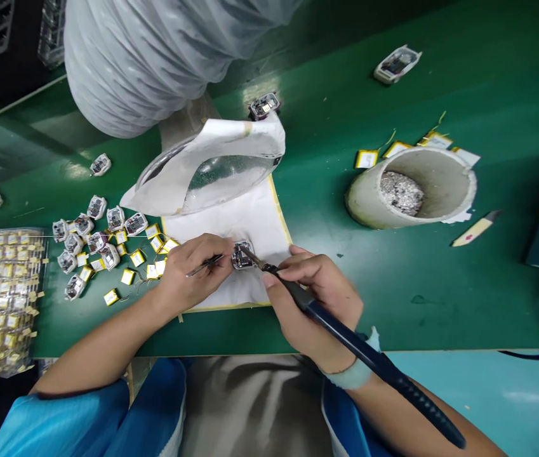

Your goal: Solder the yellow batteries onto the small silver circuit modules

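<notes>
My right hand (319,301) is closed around a dark blue soldering iron (340,333), its tip touching or just over a small device housing (242,255) with a circuit board inside. On the left of that housing, my left hand (197,270) pinches a pair of metal tweezers (205,265). Whether the tweezers' points grip anything is hidden by my fingers. The housing lies on a white sheet (216,295) edged with yellow tape. Small yellow-and-white battery cells (136,258) with thin wires lie to the left, among several similar housings (115,218).
A clear-windowed hood (231,171) on a grey flexible duct (155,63) hangs over the sheet's far side. At right stand a pot (364,200) of metal scraps and a knife (476,230). A tray of cells (0,298) lies far left on the green table (440,285).
</notes>
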A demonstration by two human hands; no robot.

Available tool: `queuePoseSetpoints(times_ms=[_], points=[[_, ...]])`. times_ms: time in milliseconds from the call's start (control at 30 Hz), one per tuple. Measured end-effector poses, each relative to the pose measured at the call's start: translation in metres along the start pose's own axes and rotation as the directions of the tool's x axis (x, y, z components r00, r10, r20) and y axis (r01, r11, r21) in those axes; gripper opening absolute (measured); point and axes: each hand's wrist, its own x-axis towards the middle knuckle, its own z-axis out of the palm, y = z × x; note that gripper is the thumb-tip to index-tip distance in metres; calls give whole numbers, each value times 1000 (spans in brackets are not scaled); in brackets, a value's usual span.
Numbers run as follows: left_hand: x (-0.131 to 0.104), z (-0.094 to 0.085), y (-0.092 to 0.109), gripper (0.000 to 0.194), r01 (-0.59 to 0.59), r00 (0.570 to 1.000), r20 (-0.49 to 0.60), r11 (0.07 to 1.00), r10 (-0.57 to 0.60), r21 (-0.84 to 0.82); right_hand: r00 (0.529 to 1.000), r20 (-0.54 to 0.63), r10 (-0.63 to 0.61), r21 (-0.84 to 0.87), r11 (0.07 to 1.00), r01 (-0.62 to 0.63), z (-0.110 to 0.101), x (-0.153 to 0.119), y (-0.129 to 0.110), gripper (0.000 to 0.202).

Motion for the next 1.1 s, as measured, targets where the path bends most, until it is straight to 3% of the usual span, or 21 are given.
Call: queuePoseSetpoints(times_ms=[200, 333, 433, 500, 600, 667, 733, 833, 933, 1033, 1100], points=[[1, -11, 2, 17, 25, 1000, 13, 999, -25, -46, 981, -196, 13, 58, 998, -2, 0, 0, 1, 21], [4, -29, 1, 26, 18, 999, -27, 994, -21, -104, 976, -217, -14, 38, 999, 22, 1, 0, 5, 20], [2, -25, 4, 28, -23, 989, 146, 997, 12, 74, 975, -220, -39, 31, 998, 47, 1, -1, 9, 18], [-2, -16, 9, 28, -76, 956, 293, 970, 5, 231, 972, -230, -52, 36, 997, 62, 1, -3, 12, 18], [-10, -10, 17, 27, -116, 937, 349, 941, -2, 318, 967, -249, -54, 29, 998, 64, 0, -7, 17, 20], [-16, -21, 19, 29, -115, 946, 323, 954, 20, 277, 962, -267, -54, 32, 997, 65, 0, -8, 21, 21], [-22, -45, 13, 33, -87, 964, 266, 970, 24, 229, 962, -265, -59, 46, 996, 74, -1, -10, 23, 24], [-27, -90, -16, 32, 26, 986, 152, 971, -64, 239, 975, -221, -36, 75, 996, 53, -3, -11, 25, 26], [-18, -127, -66, 26, 190, 975, 40, 915, -218, 356, 986, -167, 18, 84, 996, -4, -4, -11, 24, 30], [6, -150, -119, 33, 363, 909, 1, 795, -416, 486, 984, -179, 27, 41, 999, -19, -3, -10, 22, 34], [24, -160, -149, 46, 487, 812, -26, 654, -583, 579, 981, -191, 15, 8, 1000, -13, -2, -8, 20, 33]])
